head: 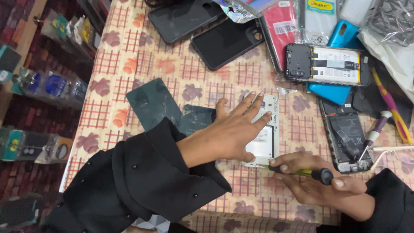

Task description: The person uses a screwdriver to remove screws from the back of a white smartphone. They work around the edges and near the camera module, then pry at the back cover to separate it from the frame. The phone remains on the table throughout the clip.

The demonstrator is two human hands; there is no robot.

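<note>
A: What is the left hand doing?

B: It lies flat on the opened white phone, fingers spread apart and stretched out, clamped on nothing, just pressing the phone against the tabletop. The phone lies back up, its cover off, mostly under the palm, with its top end showing beyond the fingertips.

A: And the right hand?

B: Its fingers are closed around a small screwdriver with a yellow-green shaft and a black cap. The tip points at the phone's lower edge, just below the heel of the left hand; I cannot tell whether it touches.

A: What could go wrong?

B: As I judge it, the tip could skid off a screw or seam, because the phone is held only by flat pressure, and it might scratch the board or jab the left palm close beside it. A loose screw could also roll off and vanish on the busy patterned cloth.

A: Anything crowding the fingers?

B: Beyond the left fingertips lies an open dark phone with its battery showing. To the right of the right hand's fingers sit another opened phone and a second screwdriver. Two dark back covers lie by the left sleeve.
</note>
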